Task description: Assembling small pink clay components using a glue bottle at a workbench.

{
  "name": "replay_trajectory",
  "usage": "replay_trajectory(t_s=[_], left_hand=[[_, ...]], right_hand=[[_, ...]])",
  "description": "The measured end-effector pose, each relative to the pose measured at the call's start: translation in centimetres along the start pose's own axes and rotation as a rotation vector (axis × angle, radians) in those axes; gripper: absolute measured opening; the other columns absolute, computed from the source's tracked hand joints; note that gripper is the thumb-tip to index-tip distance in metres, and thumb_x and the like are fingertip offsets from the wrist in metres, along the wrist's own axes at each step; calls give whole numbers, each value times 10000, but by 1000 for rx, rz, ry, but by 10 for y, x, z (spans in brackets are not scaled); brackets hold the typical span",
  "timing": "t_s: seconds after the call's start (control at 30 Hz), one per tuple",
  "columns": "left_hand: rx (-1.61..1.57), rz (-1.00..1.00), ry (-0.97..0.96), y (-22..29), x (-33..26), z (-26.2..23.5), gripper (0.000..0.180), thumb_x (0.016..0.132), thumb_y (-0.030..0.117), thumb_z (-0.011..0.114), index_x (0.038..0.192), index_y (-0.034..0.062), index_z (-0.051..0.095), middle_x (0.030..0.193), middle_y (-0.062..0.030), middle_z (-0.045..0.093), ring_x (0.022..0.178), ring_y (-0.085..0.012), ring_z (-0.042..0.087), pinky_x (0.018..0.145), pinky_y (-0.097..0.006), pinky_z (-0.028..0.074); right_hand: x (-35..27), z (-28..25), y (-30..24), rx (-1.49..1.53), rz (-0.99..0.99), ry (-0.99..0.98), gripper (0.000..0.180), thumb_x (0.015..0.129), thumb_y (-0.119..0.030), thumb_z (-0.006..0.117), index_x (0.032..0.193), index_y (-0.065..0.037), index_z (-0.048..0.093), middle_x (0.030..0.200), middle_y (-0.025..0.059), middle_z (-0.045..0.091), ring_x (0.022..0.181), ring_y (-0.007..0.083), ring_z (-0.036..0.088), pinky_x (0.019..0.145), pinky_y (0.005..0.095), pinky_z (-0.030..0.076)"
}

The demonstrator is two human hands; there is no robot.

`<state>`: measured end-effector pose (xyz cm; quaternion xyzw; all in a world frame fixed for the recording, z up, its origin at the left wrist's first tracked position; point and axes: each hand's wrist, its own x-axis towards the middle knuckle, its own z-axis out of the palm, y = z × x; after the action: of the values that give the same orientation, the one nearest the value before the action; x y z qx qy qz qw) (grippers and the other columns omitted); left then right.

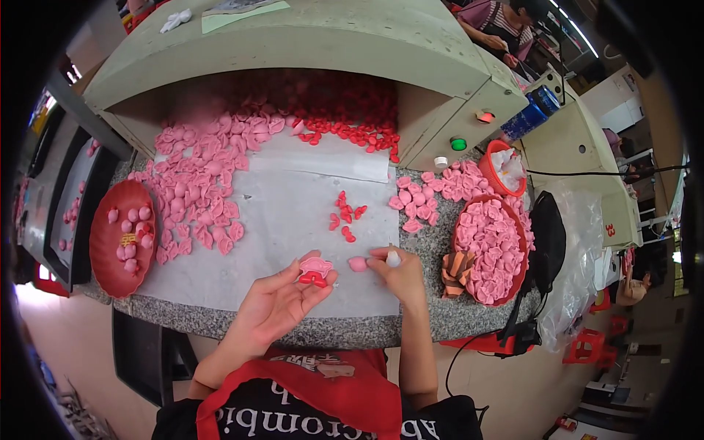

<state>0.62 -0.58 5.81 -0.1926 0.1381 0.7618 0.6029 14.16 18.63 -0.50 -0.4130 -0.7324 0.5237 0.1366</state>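
L hand (275,304) holds pink+red piece (314,270) (fingertips); R hand (396,273) grips white tube (394,258).

The tabletop (433,312) is grey speckled stone. A big white sheet (279,220) lies flat on its middle. On the sheet sits a large heap of pink pieces (198,180) at the left, and a small bunch of red pieces (345,216) near the middle. More red pieces (352,132) lie at the back. A red plate (103,257) with a few pink pieces rests at the left edge. At the right stands a red bowl (522,242) full of pink pieces, with loose pink pieces (414,202) just beside it
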Motion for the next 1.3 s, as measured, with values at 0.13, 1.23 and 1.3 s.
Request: replay_trajectory(t_s=[0.13, 1.23, 1.3], left_hand=[[35, 10, 39, 4, 2, -5, 355, 876, 145, 484, 1187, 1, 392, 1109, -162, 478, 1072, -289, 485, 901, -366, 449], [697, 445, -178, -8, -13, -5, 287, 879, 63, 459, 1149, -25, 499, 1163, -156, 506, 1081, -220, 487, 908, -348, 408], [710, 459, -201, -8, -13, -5, 281, 875, 56, 463, 1141, -25, 507, 1166, -155, 501, 1082, -221, 484, 909, -344, 405]], right_hand=[[-5, 6, -1, -327, -311, 194, 229, 654, -70, 681, 879, -62, 638, 846, 106, 602, 742, 260, 596, 605, 310, 470], [-68, 51, -89, -126, -976, 212, 307, 627, 32, 709, 916, 2, 610, 917, 156, 623, 740, 236, 600, 613, 273, 475], [-69, 50, -89, -123, -987, 230, 304, 626, 25, 713, 911, -1, 610, 915, 154, 625, 721, 231, 596, 595, 270, 464]])
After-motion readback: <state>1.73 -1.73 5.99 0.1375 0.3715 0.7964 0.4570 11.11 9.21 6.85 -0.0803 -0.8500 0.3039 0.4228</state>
